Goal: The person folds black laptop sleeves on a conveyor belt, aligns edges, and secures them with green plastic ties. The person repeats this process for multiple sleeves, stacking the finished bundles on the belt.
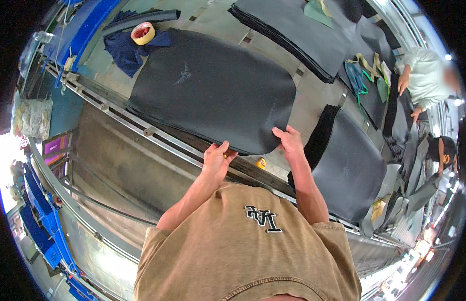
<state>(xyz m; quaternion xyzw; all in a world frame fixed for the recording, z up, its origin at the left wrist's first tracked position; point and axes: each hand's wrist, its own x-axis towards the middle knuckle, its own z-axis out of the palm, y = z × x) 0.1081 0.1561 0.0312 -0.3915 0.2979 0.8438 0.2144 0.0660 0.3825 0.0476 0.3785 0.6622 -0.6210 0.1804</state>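
Observation:
A large dark grey sheet [213, 95] with rounded corners and a small pale printed motif lies flat on the table, on top of others of the same shape. My left hand [218, 161] pinches its near edge, thumb above and fingers partly hidden at the rim. At the right-hand near corner, my right hand [291, 143] grips the edge with its thumb on top; the other fingers are mostly out of sight. How many layers each hand holds is not visible.
Right of me lies a fanned stack of similar sheets [351, 168]; a larger stack [298, 35] sits at the back. A tape roll [142, 33] rests on dark blue cloth [123, 54]. A metal rail [137, 126] runs along the near edge. Two people work at the right, one in a light sleeve [423, 70].

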